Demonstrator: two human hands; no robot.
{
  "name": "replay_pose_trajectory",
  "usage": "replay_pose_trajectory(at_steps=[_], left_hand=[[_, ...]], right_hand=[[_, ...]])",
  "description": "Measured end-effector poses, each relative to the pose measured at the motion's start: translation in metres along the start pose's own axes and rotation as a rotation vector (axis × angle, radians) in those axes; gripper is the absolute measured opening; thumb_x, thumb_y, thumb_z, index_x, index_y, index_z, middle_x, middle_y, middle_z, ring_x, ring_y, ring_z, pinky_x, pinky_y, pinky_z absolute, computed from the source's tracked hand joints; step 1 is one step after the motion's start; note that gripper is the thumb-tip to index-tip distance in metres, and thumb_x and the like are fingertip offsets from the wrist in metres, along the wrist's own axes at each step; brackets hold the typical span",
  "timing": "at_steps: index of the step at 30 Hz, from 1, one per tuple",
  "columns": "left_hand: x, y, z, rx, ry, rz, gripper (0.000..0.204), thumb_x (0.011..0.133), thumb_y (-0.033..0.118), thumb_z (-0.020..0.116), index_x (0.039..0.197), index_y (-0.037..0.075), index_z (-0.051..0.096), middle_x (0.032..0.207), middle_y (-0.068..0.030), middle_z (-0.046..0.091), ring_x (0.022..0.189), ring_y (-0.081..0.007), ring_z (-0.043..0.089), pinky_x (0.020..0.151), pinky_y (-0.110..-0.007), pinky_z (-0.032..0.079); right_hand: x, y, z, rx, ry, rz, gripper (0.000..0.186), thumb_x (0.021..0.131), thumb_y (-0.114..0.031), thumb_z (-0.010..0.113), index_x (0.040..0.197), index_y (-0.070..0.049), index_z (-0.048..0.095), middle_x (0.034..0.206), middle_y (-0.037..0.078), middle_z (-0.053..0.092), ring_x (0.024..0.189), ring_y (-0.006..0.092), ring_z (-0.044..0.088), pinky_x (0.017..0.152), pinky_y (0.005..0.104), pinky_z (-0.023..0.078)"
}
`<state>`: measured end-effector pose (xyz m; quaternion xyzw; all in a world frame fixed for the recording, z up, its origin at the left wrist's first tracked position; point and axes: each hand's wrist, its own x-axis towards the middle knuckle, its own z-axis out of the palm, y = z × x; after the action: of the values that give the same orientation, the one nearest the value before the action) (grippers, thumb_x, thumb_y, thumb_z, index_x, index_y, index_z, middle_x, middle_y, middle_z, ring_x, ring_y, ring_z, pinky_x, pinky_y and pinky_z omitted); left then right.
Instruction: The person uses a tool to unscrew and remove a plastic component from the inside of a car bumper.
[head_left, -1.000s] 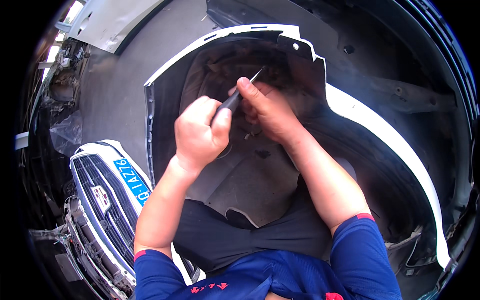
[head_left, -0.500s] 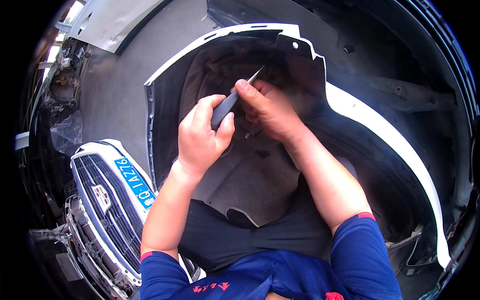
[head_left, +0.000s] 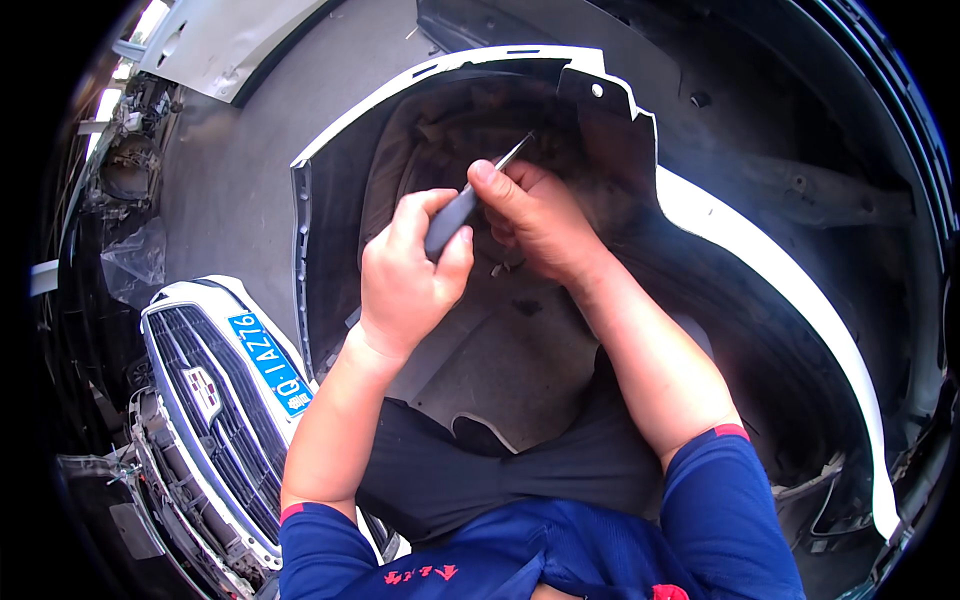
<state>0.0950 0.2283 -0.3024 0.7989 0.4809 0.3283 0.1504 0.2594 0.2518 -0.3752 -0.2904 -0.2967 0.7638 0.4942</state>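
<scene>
- At the far left, a clear bag [head_left: 135, 258] lay beside the grey floor [head_left: 225, 200]; below it, a white-framed grille [head_left: 215, 440] with a blue plate [head_left: 268, 362] leaned near the left forearm [head_left: 330, 425].
- The left hand [head_left: 405, 285] was closed on the dark grey handle [head_left: 450, 226] of a slim tool, its fingers curled along one side and its thumb along the other.
- The tool [head_left: 467, 204] was in mid-air between the two hands, inside the sweep of a white-edged arch [head_left: 800, 270]. It slanted up and to the right, its thin tip [head_left: 529, 137] apparently touching nothing, though the dark backing made that hard to settle.
- The right hand [head_left: 548, 225] seemed to pinch the metal shaft [head_left: 510, 157] just ahead of the handle, thumb uppermost and the other fingers folded under. Whether those folded fingers held anything more could not be told.
- The step in hand looked like steadying or adjusting the tool with both hands, rather than working it against a surface.
- Any next move seemed to call for a firm left grip, right fingertips well back from the tip, and a clear line past the arch.
- At the right, the arch curved down beside the right forearm [head_left: 655, 365], apart from it.
</scene>
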Motion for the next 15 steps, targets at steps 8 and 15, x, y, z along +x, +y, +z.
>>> replay_pose_trajectory(at_steps=[8, 15], left_hand=[[0.007, -0.001, -0.013, -0.945, -0.235, -0.972, 0.043, 0.108, 0.035, 0.038, 0.102, 0.001, 0.063, 0.061, -0.0027, 0.053, 0.042, -0.0109, 0.041, 0.043, -0.026, 0.039], [0.000, 0.007, 0.000, -0.302, -0.102, -0.439, 0.023, 0.105, 0.017, 0.049, 0.108, -0.002, 0.060, 0.064, -0.0016, 0.054, 0.051, -0.0082, 0.048, 0.049, -0.023, 0.039]], right_hand=[[-0.001, 0.001, 0.002, 0.087, -0.014, -0.062, 0.039, 0.099, -0.042, 0.070, 0.112, -0.006, 0.069, 0.082, -0.003, 0.058, 0.067, 0.0049, 0.046, 0.060, 0.0228, 0.038], [-0.003, -0.006, 0.002, 0.101, -0.040, 0.006, 0.034, 0.100, -0.038, 0.069, 0.111, -0.006, 0.069, 0.082, -0.004, 0.056, 0.066, 0.0054, 0.045, 0.060, 0.0238, 0.036]])
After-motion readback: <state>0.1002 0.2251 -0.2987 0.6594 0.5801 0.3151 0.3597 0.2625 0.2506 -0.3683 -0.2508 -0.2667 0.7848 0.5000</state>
